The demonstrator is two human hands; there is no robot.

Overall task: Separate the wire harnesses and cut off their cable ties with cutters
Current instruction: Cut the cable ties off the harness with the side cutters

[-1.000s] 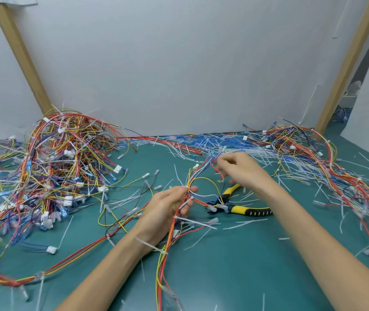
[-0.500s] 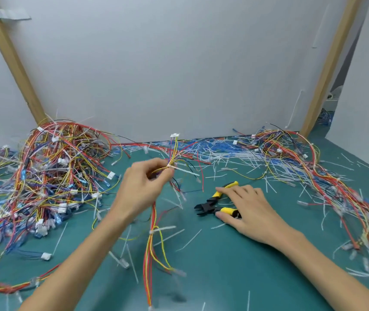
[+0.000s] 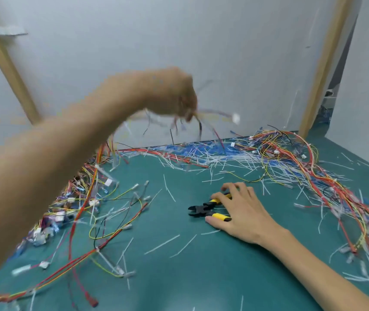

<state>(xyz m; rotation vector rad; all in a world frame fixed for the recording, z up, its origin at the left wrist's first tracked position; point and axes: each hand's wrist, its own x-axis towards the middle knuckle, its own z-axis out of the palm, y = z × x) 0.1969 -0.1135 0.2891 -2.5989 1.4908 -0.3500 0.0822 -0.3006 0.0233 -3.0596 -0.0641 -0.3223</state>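
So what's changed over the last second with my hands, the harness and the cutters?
The left hand has swung up high above the mat, lifting the wire harness it grips; the wires trail blurred beneath it. The right hand let go of the harness, dropped to the mat and now rests on the yellow-handled cutters, fingers over the handles, not yet lifted. The cutters and the tangled wire piles stayed where they were.

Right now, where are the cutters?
The yellow-handled cutters lie on the green mat, centre-right in the head view, under the right hand's fingers, black tips pointing left.
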